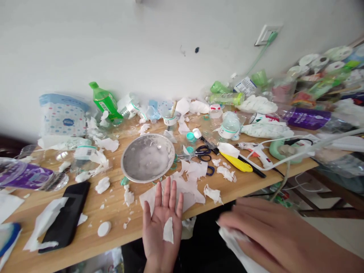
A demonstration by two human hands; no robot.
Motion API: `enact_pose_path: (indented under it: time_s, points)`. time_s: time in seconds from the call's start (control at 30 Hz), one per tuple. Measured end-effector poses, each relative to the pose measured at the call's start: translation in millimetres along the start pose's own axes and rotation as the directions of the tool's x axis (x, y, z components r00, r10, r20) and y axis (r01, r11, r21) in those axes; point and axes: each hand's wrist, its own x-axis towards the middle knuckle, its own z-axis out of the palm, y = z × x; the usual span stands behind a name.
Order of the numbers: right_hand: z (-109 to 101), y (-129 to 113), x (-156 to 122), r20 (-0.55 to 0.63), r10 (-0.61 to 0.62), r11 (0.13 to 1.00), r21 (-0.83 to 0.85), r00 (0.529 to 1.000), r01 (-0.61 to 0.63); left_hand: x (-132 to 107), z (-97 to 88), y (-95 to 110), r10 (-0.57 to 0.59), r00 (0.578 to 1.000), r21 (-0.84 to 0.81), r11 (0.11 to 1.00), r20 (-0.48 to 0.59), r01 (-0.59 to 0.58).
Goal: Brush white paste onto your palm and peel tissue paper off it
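Palm up at the table's front edge, my left hand (157,229) has its fingers stretched out and slightly spread. A small torn scrap of white paper (168,230) lies loose on that palm. My right hand (267,231), blurred and lifted at the lower right, is closed on a white tissue (239,244) that hangs down beneath it. Just beyond my left fingertips stands a metal bowl (125,153) with something whitish and cloudy in it. Torn white paper sheets (187,185) lie flat between the left hand and the bowl's right side.
Scissors (203,153), a yellow utility knife (236,162) and a glue gun (258,153) with cables lie at right. A phone (68,216) and a white cap (104,229) are at left. Bottles, including a green one (105,102), and tissue scraps line the wall.
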Motion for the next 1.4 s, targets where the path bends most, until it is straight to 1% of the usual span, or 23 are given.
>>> enact_pose_path:
  time_s: [0.07, 0.1, 0.17, 0.2, 0.23, 0.27, 0.33, 0.37, 0.4, 0.47, 0.53, 0.63, 0.73, 0.87, 1.0, 1.17, 1.3, 1.4]
  points:
    - [4.8, -5.2, 4.3, 0.059, -0.018, 0.997, -0.079, 0.998, 0.022, -0.1, 0.0, -1.0, -0.009, 1.0, 0.004, 1.0, -0.02, 0.009]
    - [5.5, -7.8, 7.4, 0.091, -0.038, 0.995, -0.084, 0.995, 0.046, 0.2, -0.1, -1.4, -0.015, 0.999, 0.008, 1.0, -0.029, 0.016]
    - [0.2, -14.5, 14.2, 0.165, -0.082, 0.996, -0.006, 0.983, 0.084, 1.0, -0.2, -1.7, -0.019, 0.998, 0.021, 1.0, -0.054, 0.021]
    - [-5.6, -18.6, 17.8, 0.202, -0.085, 0.995, 0.066, 0.976, 0.073, 1.2, 0.0, -1.6, -0.014, 0.997, 0.032, 0.999, -0.071, 0.016]
    - [-12.3, -22.9, 21.5, 0.238, -0.068, 0.988, 0.154, 0.969, 0.032, 1.3, 0.4, -1.2, -0.005, 0.996, 0.044, 0.999, -0.089, 0.009]
    - [-18.6, -27.1, 25.4, 0.267, -0.027, 0.968, 0.249, 0.963, -0.042, 1.2, 1.0, -0.8, 0.006, 0.994, 0.055, 0.998, -0.108, 0.0]
    - [-26.0, -33.9, 33.6, 0.303, 0.085, 0.891, 0.403, 0.949, -0.208, 0.6, 2.2, 0.0, 0.021, 0.99, 0.068, 0.998, -0.137, -0.012]
    - [-25.6, -36.3, 37.6, 0.307, 0.123, 0.849, 0.46, 0.944, -0.261, 0.2, 2.6, 0.4, 0.027, 0.989, 0.07, 0.997, -0.147, -0.017]
    - [-22.5, -38.0, 41.5, 0.293, 0.147, 0.817, 0.503, 0.945, -0.283, -0.1, 2.6, 0.8, 0.031, 0.988, 0.067, 0.998, -0.154, -0.021]
    - [-10.4, -40.1, 48.9, 0.239, 0.151, 0.797, 0.544, 0.959, -0.262, -0.3, 0.9, 2.2, 0.033, 0.986, 0.052, 0.998, -0.163, -0.025]
    - [3.8, -40.9, 56.0, 0.194, 0.164, 0.826, 0.509, 0.967, -0.242, -0.1, -3.2, 4.5, 0.031, 0.989, 0.04, 0.999, -0.144, -0.025]
    - [18.7, -39.3, 66.7, 0.185, 0.23, 0.875, 0.39, 0.956, -0.286, -0.4, -10.7, 8.4, 0.031, 0.996, 0.045, 0.999, -0.081, -0.028]
    - [24.1, -33.6, 75.4, 0.195, 0.277, 0.898, 0.295, 0.941, -0.326, -1.8, -14.1, 10.0, 0.029, 0.997, 0.033, 0.999, -0.07, -0.027]
    - [23.1, -24.8, 79.1, 0.221, 0.291, 0.916, 0.217, 0.931, -0.338, -2.5, -11.7, 8.1, 0.041, 0.993, 0.017, 0.999, -0.109, -0.039]
    - [16.6, -16.5, 73.0, 0.289, 0.234, 0.923, 0.235, 0.928, -0.306, 0.5, -8.9, 7.0, 0.05, 0.989, 0.056, 0.998, -0.143, -0.042]
    - [7.1, 1.7, 64.5, 0.242, 0.111, 0.944, 0.277, 0.964, -0.178, 3.4, -7.7, 10.2, 0.093, 0.988, 0.109, 0.991, -0.127, -0.079]
    - [7.0, 8.4, 63.8, 0.29, 0.092, 0.907, 0.37, 0.952, -0.2, 2.4, -8.4, 12.9, 0.088, 0.991, 0.102, 0.992, -0.097, -0.078]
    - [13.4, 4.0, 61.8, 0.279, 0.065, 0.897, 0.405, 0.958, -0.179, 1.6, -9.5, 12.4, 0.067, 0.994, 0.076, 0.995, -0.082, -0.061]
